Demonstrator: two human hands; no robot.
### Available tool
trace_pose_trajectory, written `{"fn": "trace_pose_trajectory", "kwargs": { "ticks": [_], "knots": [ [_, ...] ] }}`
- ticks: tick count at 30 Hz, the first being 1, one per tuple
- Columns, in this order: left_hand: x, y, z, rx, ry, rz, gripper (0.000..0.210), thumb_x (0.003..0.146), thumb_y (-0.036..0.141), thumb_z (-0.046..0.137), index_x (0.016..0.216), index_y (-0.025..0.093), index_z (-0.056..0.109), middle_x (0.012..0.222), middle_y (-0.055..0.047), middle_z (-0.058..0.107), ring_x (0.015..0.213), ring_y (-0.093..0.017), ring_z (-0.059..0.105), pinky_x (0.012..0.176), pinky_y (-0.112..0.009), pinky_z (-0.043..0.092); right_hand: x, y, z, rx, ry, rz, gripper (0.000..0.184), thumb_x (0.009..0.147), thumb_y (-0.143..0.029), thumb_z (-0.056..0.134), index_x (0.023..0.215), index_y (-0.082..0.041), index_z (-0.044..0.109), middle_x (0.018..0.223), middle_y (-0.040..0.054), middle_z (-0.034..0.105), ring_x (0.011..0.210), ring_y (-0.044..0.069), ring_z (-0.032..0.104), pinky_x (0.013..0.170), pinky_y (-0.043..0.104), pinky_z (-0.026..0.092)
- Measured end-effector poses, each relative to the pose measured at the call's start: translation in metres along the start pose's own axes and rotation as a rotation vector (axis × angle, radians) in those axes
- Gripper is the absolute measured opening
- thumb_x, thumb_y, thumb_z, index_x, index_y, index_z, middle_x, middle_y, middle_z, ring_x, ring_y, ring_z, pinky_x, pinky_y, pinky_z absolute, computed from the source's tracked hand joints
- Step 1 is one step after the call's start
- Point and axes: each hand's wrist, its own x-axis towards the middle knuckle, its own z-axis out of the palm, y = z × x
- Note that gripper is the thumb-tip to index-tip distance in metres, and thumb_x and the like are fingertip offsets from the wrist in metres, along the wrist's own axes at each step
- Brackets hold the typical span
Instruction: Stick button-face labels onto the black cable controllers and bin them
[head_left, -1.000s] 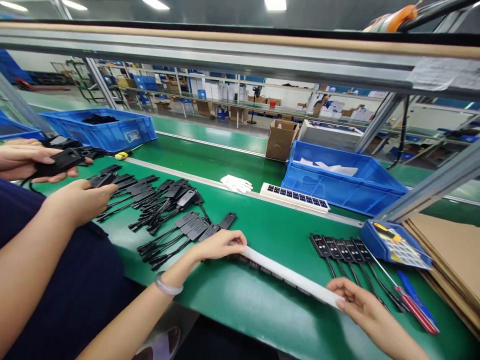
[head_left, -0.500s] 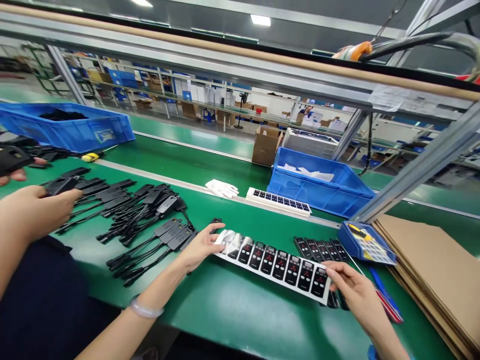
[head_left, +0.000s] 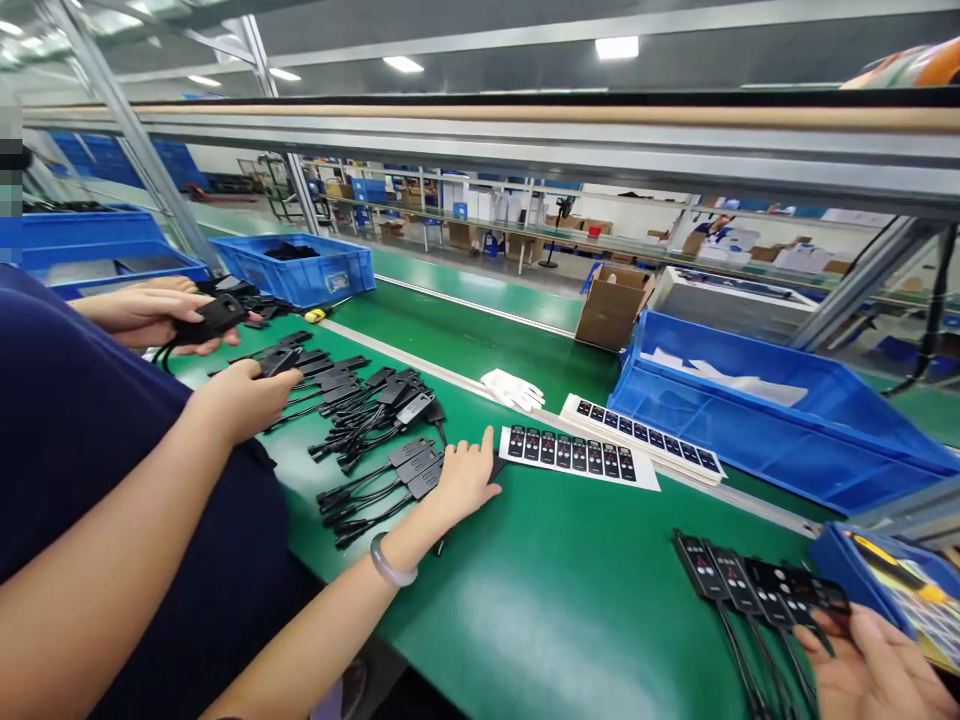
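Presently, my left hand (head_left: 466,482) was low over the green tabletop (head_left: 555,600), its back turned upward and a pale bracelet (head_left: 390,562) around the wrist. The index finger was stretched out, with its tip just beside the left end of the label sheet (head_left: 570,454), while the other fingers were half bent. Some black part showed next to these fingers, but I could not tell whether they gripped it. The label sheet lay flat, its row of black labels facing up and its right end plain white. Just behind it was a stack of similar sheets (head_left: 637,433), in front of the large blue bin (head_left: 787,410), and a white glove (head_left: 513,389) lay to the left of this stack.

My right hand (head_left: 877,665) was at the lower right corner, with its bent fingers at the end of a row of labelled devices (head_left: 739,580). It was blurred there, so I could not tell if it was closed on one of them. Near this row stood a small blue tray (head_left: 834,545) with a yellow cutter (head_left: 896,567).

To my left, many unlabelled devices (head_left: 390,410) lay with their cables. Beside them, a co-worker's hand (head_left: 244,400) held another black device (head_left: 281,362).
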Motion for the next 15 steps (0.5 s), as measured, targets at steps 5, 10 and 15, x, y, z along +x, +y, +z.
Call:
{"fn": "trace_pose_trajectory", "kwargs": {
  "ticks": [5,10,15],
  "knots": [
    [-0.02,0.019,-0.012,0.161,0.0,-0.028,0.064,0.079,0.016,0.05,0.138,0.002,0.028,0.107,-0.022,0.054,0.087,-0.032,0.061,0.072,-0.04,0.047,-0.041,-0.043,0.074,0.183,-0.015,0.118,0.025,0.073,-0.04,0.07,0.088,-0.025,0.057,0.091,-0.0007,0.053,0.081,0.014,0.055,0.066,0.028,0.049],
    [-0.036,0.05,-0.021,-0.31,-0.061,0.218,0.032,0.079,0.033,0.056,0.108,0.019,0.053,0.095,-0.005,0.053,0.078,-0.019,0.059,0.067,-0.03,0.047,-0.048,-0.056,0.113,0.202,-0.183,-0.008,0.021,0.076,-0.036,0.068,0.089,-0.023,0.057,0.085,-0.0001,0.052,0.074,0.014,0.054,0.058,0.025,0.047],
    [-0.043,0.077,0.03,-1.136,-0.566,0.12,0.042,0.076,0.043,0.063,0.102,0.019,0.043,0.071,0.004,0.05,0.049,-0.008,0.049,0.048,-0.022,0.043,-0.05,-0.052,0.134,0.278,-0.248,-0.041,0.019,0.077,-0.035,0.068,0.088,-0.023,0.058,0.082,0.0003,0.052,0.067,0.012,0.051,0.054,0.024,0.044]
  ]
}}
